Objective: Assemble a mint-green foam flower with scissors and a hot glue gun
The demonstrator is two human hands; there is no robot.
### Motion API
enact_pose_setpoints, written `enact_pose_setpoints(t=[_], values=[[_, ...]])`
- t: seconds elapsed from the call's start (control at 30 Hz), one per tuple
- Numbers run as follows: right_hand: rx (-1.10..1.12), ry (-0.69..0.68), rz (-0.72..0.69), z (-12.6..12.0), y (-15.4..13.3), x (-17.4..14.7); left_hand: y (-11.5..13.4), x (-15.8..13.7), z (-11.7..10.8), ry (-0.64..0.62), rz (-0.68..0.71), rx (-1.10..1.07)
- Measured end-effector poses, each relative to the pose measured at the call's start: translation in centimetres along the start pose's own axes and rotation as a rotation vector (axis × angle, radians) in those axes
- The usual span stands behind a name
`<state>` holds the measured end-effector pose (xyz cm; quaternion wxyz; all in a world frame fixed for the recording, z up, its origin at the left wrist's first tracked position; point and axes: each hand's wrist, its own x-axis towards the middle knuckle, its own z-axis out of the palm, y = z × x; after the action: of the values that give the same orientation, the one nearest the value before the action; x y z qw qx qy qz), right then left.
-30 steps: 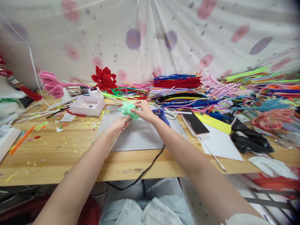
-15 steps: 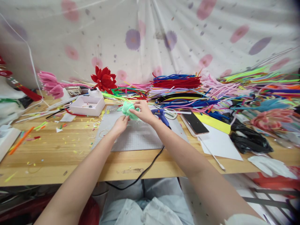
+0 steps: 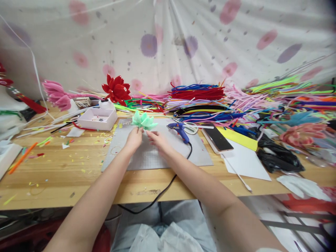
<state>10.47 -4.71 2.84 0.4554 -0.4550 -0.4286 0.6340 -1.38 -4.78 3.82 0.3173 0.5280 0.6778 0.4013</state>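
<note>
— Where is the flower?

— The mint-green flower [image 3: 144, 120] is upright in your left hand [image 3: 134, 138], over the far part of the grey mat [image 3: 157, 155]. Your fingers are clamped on it from below, just under the petals, so the bloom stands clear above your knuckles.

— And your other hand?

— Your right hand [image 3: 157, 139] lies just beside the left one, low over the mat, its fingers stretched out and slightly apart, holding nothing. The fingertips point toward the base of the flower; whether they touch it, you cannot tell.

— What lies around you?

— To the right, on the mat, you have the blue glue gun [image 3: 179, 130], its black cord running back over the tabletop [image 3: 65, 175] edge. Just beyond it are the scissors [image 3: 191, 128], then a dark phone [image 3: 216, 137] beside a yellow sheet [image 3: 243, 138] and white paper [image 3: 245, 162]. Left of the mat sits a white tray [image 3: 97, 118], with a red flower [image 3: 117, 89] behind it. Heaps of coloured pipe cleaners [image 3: 199, 92] line the back, against the spotted cloth [image 3: 168, 38].
</note>
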Motion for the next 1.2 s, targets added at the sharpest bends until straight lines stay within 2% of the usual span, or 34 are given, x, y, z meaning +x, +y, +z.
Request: enact_pose_setpoints(t=[0.03, 0.1, 0.23, 0.4, 0.6, 0.77, 0.9, 1.07, 1.2], values=[[0.115, -0.068, 0.095, 0.5, 0.2, 0.0, 0.3, -0.3, 0.1, 0.035, 0.025, 0.096], [0.307, -0.138, 0.195, 1.3, 0.2, 0.3, 1.0, -0.9, 0.2, 0.084, 0.061, 0.306], [0.494, -0.129, 0.259, 1.7, -0.5, 1.2, 2.0, -2.2, 0.0, 0.064, 0.075, 0.526], [0.603, -0.105, 0.353, 1.5, -0.4, 1.4, 1.7, -2.7, -0.1, 0.044, 0.096, 0.634], [0.715, -0.133, 0.4, 1.7, -0.5, 1.2, 2.0, -2.9, -0.1, 0.075, 0.125, 0.652], [0.675, -0.146, 0.348, 1.6, -0.2, 1.6, 2.3, -3.0, -0.3, 0.073, 0.132, 0.634], [0.604, -0.158, 0.299, 1.3, 0.3, 2.1, 1.7, -2.4, -0.5, 0.026, 0.16, 0.535], [0.588, -0.177, 0.32, 0.8, 0.3, 2.3, 0.9, -1.5, -0.8, -0.078, 0.209, 0.353], [0.564, -0.262, 0.291, 0.8, -0.1, 2.4, 0.6, -1.0, -0.6, -0.046, 0.202, 0.246]])
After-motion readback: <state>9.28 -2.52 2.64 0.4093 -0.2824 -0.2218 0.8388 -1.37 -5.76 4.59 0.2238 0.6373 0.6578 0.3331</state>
